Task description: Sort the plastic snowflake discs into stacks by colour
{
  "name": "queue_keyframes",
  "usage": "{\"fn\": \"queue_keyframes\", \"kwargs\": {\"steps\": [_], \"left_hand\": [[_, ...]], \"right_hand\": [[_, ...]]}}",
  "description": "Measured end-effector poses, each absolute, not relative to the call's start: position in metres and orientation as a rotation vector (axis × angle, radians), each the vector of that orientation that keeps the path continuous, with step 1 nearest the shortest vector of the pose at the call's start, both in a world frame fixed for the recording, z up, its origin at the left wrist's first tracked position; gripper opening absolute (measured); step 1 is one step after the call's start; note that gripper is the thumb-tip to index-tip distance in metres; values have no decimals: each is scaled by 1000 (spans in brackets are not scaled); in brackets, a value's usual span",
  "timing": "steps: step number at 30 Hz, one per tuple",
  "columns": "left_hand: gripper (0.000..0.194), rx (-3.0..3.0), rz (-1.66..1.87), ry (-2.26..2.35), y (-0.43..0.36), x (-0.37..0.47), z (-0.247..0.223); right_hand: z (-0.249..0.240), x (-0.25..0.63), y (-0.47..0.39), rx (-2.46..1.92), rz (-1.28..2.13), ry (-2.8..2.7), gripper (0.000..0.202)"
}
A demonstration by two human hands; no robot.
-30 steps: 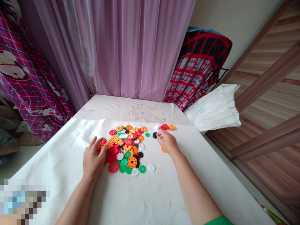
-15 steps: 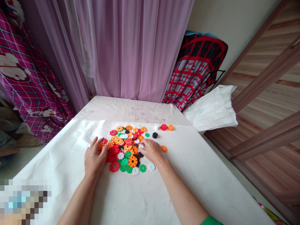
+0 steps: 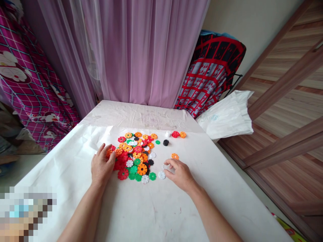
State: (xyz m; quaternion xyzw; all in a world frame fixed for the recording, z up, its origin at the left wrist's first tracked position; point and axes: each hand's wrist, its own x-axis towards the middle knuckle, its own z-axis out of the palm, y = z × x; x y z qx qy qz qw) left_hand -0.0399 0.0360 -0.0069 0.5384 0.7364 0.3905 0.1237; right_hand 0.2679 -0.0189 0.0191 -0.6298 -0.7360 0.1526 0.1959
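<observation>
White snowflake disc (image 3: 164,166) pinched narrowly in my right hand (image 3: 181,172), I have a loose white disc (image 3: 162,175) lying flat just left of that thumb; my left hand (image 3: 101,165) curves around the mixed pile's (image 3: 137,161) left edge, its hold impossible to tell.

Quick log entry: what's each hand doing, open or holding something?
Left hand: open, thumb and fingers apart, at the pile of coloured, notched plastic discs.
Right hand: fingers at a white, notched plastic disc; whether gripped cannot be told.
</observation>
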Motion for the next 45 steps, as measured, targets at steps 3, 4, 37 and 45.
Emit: {"fn": "queue_keyframes", "kwargs": {"steps": [3,4,37,45], "left_hand": [[42,1576,1134,2150,36,-40,-7],[42,1575,1132,2152,36,-39,-7],[42,1581,1104,2146,34,-37,-3],[45,1588,1089,2145,35,-39,-5]], "right_hand": [[13,267,-36,-1659,429,-2116,18],[10,266,-38,-1622,413,-2135,18],[8,273,-32,-1513,337,-2172,21],[3,267,-32,-1444,287,-2234,22]]}}
